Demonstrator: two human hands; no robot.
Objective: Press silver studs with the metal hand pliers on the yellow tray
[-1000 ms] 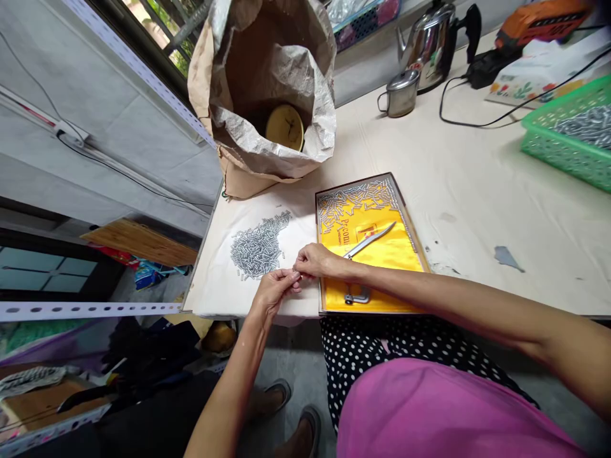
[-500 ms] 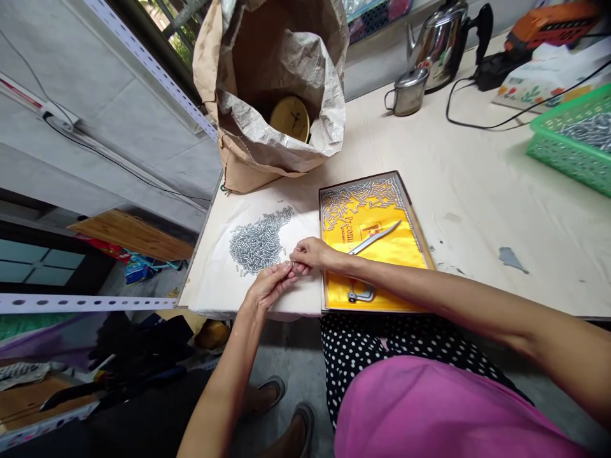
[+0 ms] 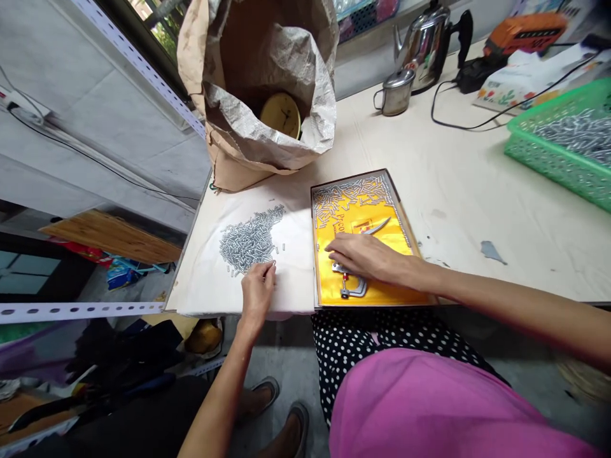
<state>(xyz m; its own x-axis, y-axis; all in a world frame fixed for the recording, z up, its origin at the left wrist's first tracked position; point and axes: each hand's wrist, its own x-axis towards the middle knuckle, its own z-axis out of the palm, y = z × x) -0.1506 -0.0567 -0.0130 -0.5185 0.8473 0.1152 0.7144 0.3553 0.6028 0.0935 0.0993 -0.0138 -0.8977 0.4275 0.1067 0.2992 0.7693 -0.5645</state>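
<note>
1. A left hand (image 3: 256, 286) held thumb and forefinger narrowly together at the near-right edge of a loose heap of small silvery metal pieces (image 3: 245, 242); whether they gripped one could not be told.
2. The right hand (image 3: 365, 253) was palm-down, fingers bent, over a silver metal hand tool (image 3: 354, 291) with a C-shaped frame, its grip hidden.
3. The step in hand appeared to be picking from the heap; the next move seemed to call for a pinch on one piece.
4. Under the tool was a shallow, dark-rimmed rectangular box (image 3: 400, 205) with a yellow fabric lining (image 3: 391, 240).
5. Beyond stood a brown paper sack (image 3: 238, 172), far left, and a green plastic basket (image 3: 548, 159), right.
</note>
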